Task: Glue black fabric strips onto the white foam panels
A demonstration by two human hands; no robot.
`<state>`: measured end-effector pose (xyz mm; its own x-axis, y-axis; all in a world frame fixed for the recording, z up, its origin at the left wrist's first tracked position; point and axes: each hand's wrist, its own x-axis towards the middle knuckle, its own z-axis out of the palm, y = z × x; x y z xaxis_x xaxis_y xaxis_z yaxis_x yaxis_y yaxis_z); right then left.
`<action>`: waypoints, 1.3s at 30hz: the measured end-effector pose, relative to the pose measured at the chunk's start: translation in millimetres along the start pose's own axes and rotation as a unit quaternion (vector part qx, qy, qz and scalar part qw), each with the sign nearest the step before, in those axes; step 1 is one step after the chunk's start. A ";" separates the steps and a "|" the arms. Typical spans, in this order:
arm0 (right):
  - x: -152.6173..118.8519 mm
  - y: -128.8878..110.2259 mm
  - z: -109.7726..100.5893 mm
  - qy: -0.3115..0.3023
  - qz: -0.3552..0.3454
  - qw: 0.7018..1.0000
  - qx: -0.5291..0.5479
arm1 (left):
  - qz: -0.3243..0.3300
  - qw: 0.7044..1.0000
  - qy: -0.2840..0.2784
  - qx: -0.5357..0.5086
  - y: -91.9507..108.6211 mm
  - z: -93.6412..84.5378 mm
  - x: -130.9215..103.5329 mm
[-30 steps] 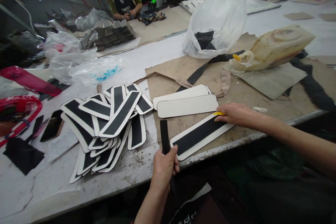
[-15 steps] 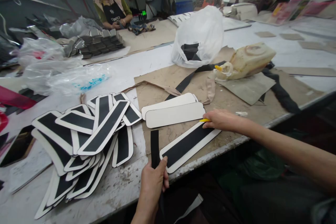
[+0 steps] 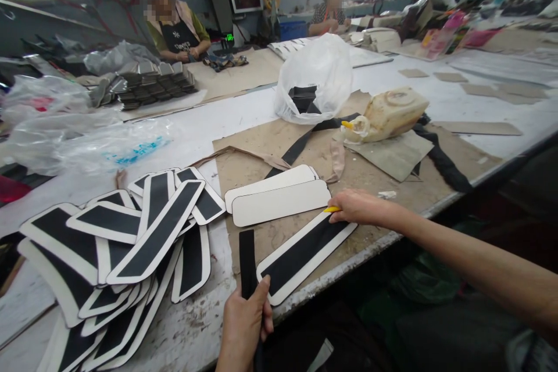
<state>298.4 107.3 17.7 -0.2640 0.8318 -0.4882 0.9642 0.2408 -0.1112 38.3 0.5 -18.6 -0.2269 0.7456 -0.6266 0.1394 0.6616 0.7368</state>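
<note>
My left hand (image 3: 244, 322) is closed around a black strip (image 3: 247, 258), whose upper end sticks out onto the table while the rest hangs below the edge. Its thumb rests at the near corner of a white-bordered panel with a black strip down its middle (image 3: 305, 257). At that panel's far end, my right hand (image 3: 360, 207) is closed on a thin yellow tool (image 3: 332, 209); most of the tool is hidden in the fingers. Two plain cream pieces (image 3: 281, 203) overlap just beyond. To the left lies a loose heap of black-and-white panels (image 3: 159, 235).
A stained plastic jug (image 3: 394, 113) lies on its side on brown board (image 3: 239, 151), a yellow tip at its mouth. Behind stands a white plastic bag (image 3: 325, 75) holding black pieces. Clear plastic (image 3: 87, 139) covers the left. Two people (image 3: 181, 38) work across the table.
The whole view has shifted, so the table and its things sit further left and slightly lower. Both hands keep nearly the same hold and place at the panel.
</note>
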 end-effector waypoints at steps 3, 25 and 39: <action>-0.1 -0.8 0.5 0.002 0.000 1.000 -0.002 | -0.001 1.000 -0.004 0.008 -2.8 -0.3 3.4; -15.2 34.9 24.6 0.089 0.068 0.991 0.070 | 0.026 1.000 0.002 -0.011 -10.2 -0.3 3.0; -53.5 -3.0 3.4 0.090 -0.004 0.922 0.376 | 0.128 0.983 0.076 -0.103 -1.2 -46.7 -21.6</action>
<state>309.8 60.4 41.3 -0.2054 0.9171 -0.3416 0.6892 -0.1123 -0.7158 -2.0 -20.1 5.9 -0.3541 0.8547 -0.3795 0.0156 0.4112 0.9114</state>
